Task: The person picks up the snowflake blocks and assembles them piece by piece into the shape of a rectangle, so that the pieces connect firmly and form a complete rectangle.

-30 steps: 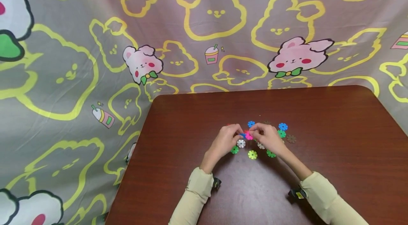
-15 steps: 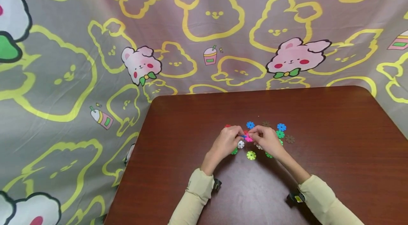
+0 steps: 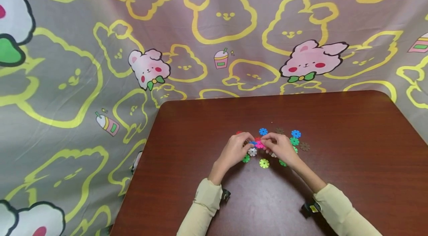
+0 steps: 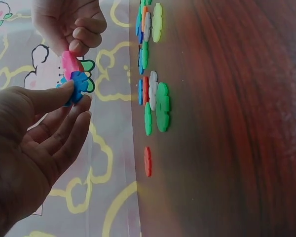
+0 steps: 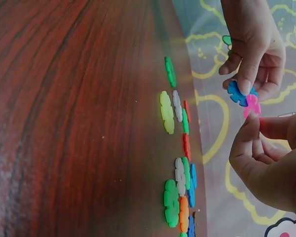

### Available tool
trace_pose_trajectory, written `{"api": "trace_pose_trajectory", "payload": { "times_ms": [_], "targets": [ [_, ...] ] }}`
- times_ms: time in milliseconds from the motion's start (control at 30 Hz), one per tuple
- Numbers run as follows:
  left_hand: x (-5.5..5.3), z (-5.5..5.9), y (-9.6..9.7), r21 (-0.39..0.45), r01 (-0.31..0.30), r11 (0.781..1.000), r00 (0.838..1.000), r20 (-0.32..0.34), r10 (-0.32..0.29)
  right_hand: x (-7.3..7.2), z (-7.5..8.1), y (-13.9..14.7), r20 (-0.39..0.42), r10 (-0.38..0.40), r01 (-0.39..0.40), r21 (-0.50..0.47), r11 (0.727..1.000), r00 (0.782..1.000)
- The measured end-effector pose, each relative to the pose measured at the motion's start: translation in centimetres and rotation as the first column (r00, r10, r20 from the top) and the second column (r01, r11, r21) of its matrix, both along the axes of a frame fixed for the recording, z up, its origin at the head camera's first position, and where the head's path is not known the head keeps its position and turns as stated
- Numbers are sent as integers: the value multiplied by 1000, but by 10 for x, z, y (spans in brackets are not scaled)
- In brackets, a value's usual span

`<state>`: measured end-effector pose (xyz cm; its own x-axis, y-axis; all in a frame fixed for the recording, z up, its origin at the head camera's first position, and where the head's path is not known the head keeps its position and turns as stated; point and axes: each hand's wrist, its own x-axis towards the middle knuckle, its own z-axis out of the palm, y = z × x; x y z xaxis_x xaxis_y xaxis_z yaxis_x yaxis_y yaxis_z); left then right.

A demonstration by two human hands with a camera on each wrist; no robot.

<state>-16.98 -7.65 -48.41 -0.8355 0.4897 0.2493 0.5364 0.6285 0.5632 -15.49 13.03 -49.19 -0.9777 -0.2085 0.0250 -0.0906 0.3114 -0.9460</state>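
Observation:
My left hand (image 3: 232,150) pinches a blue notched plastic disc (image 4: 79,85) between thumb and fingers. Against it sits a pink notched disc (image 5: 252,105), its edge overlapping the blue one, and the fingertips of my right hand (image 3: 282,149) pinch its other side. In the left wrist view both discs are held up, apart from the tabletop. Close by the hands in the head view lie a white disc (image 3: 252,151), a yellow-green disc (image 3: 264,163) and a green disc (image 3: 246,158). Parts of other discs are hidden beneath the hands.
More loose discs lie flat around the hands on the brown table (image 3: 187,124), among them blue (image 3: 296,133), green (image 3: 294,141) and brown (image 3: 305,146) ones at the right. A patterned cloth (image 3: 240,28) hangs behind the table and along its left side.
The pink disc has shifted slightly left in the head view, and more of the blue disc shows beside the left fingertips. Both hands keep nearly the same place.

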Motion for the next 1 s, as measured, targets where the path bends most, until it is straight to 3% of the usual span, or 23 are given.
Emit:
{"api": "trace_pose_trajectory", "payload": {
  "times_ms": [267,467,567,700,867,1000],
  "targets": [
    [-1,-3,0,49,-5,999,999,53,3,0,1,0,-9,-8,7,-56,998,1000],
    [0,-7,0,131,-13,991,991,136,-5,0,-3,-1,-9,-25,24,-84,996,1000],
    [1,-7,1,233,-29,972,979,201,-19,1,-4,-2,-7,-52,51,-111,993,999],
    [2,-8,1,361,-84,929,965,262,-14,1,-5,-5,-13,-69,66,-156,986,998],
    [1,-11,-1,428,-143,892,965,260,30,0,-6,-6,-3,-100,98,-200,975,995],
    [0,-13,-4,459,-170,872,967,249,58,-2,-10,-7,-35,-123,118,-108,987,992]
  ]
}}
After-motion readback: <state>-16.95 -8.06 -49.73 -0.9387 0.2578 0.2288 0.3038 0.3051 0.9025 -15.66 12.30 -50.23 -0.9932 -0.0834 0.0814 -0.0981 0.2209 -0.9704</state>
